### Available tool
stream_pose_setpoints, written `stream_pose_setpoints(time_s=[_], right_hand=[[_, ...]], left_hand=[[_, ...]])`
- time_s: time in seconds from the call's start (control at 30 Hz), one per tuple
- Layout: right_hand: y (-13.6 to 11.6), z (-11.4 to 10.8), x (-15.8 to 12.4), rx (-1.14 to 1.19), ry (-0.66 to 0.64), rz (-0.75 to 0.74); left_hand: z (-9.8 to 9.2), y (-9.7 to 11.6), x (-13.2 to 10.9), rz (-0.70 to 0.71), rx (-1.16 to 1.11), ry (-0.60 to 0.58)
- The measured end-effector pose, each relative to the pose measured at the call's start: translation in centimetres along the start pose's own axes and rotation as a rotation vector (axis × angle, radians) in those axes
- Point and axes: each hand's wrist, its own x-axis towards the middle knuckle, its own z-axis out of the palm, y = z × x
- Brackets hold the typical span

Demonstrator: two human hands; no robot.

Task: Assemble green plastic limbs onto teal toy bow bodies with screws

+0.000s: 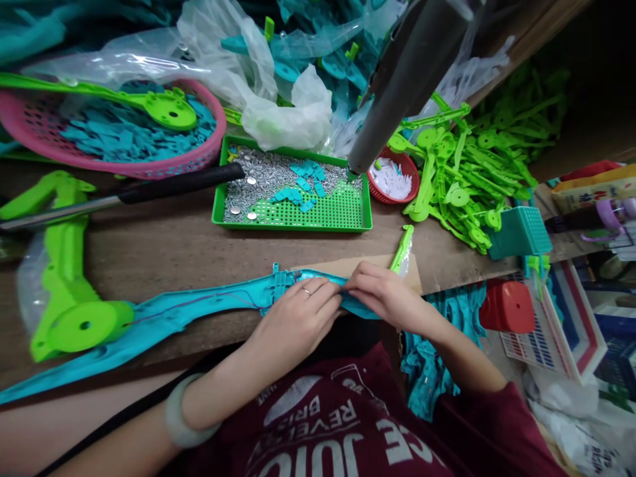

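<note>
A long turquoise plastic shell lies along the front of the bench, its hollow inside facing up. Inside it runs a thin dark wire. My left hand, with a ring on one finger, is closed over the shell right of its raised clip section. Close beside it, my right hand pinches the shell's right part; its fingertips hide what they touch there. The shell's left end passes by a large lime-green plastic part. Under and behind my hands is a piece of cardboard with a small green-handled piece on it.
Behind the shell stands a green tray of screws and small turquoise pieces. A pink basket, a red basket and piled lime-green parts surround it. A grey pole hangs over the bench. A black-handled bar juts in from the left.
</note>
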Motion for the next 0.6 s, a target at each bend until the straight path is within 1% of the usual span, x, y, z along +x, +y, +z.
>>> stream_pose_setpoints(time_s=[0.07,0.13,0.23,0.3,0.37,0.47,0.53,0.6], right_hand=[[0.2,0.6,0.0,0.005,0.076,0.036],[0.5,1.2,0.1,-0.057,0.109,0.058],[0.6,1.8,0.5,-0.22,0.093,0.056],[0.6,1.9,0.8,-0.328,0.08,0.027],[0.5,1.8,0.8,-0.39,0.068,-0.01],[0.2,1.1,0.4,-0.38,0.03,-0.074],[-0.2,0.5,-0.1,-0.324,-0.013,-0.128],[-0.6,0.3,-0.3,-0.212,-0.044,-0.182]], left_hand=[[-0.2,-0.1,-0.1,0.013,-0.012,-0.006],[-0.3,-0.2,-0.2,0.022,-0.018,-0.012],[-0.4,-0.3,-0.2,0.036,-0.015,-0.016],[-0.4,-0.3,-0.2,0.043,-0.016,-0.024],[-0.4,-0.3,-0.3,0.042,-0.027,-0.021],[-0.8,-0.5,-0.6,0.018,-0.065,0.039],[-1.3,-0.8,-1.0,-0.039,-0.077,0.104],[-1.7,-1.0,-1.3,-0.114,-0.106,0.144]])
